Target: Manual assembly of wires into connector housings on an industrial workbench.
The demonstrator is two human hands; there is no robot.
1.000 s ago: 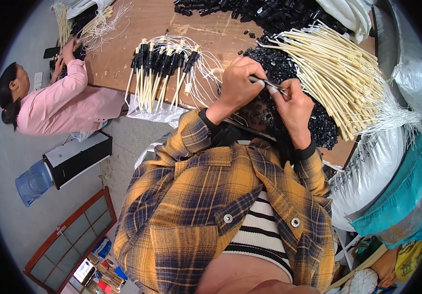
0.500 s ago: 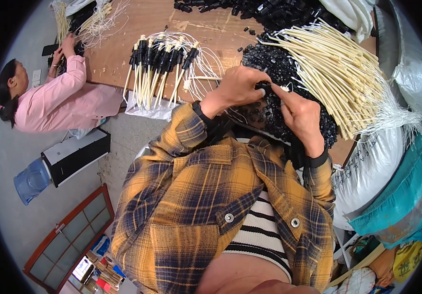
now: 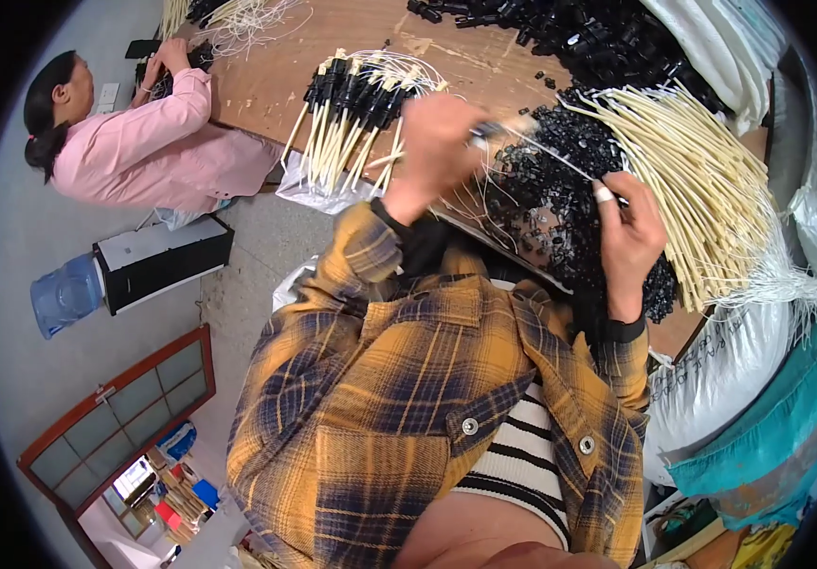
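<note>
My left hand (image 3: 442, 137), smeared by motion, is closed around a black sleeve (image 3: 481, 138) with a blurred cream tip past the fingers. A thin white wire (image 3: 555, 155) stretches from near that tip to my right hand (image 3: 631, 228). There, the thumb and forefinger pinch the wire; the thumb has a pale wrap. Below both hands spreads a pile of small black parts (image 3: 560, 223). Beyond my left hand lies a row of cream tubes with black sleeves (image 3: 356, 109), their white wires looping behind.
A large bundle of cream tubes (image 3: 702, 180) with white wire ends lies at the right. Larger black parts (image 3: 589, 43) are heaped at the back of the wooden table (image 3: 333, 28). White sacks (image 3: 726, 370) stand at right. A co-worker in pink (image 3: 143, 152) sits at far left.
My hands, close together before, have drawn apart: the left up and left, the right to the right. The white wire is now taut between them. The whole view has shifted slightly.
</note>
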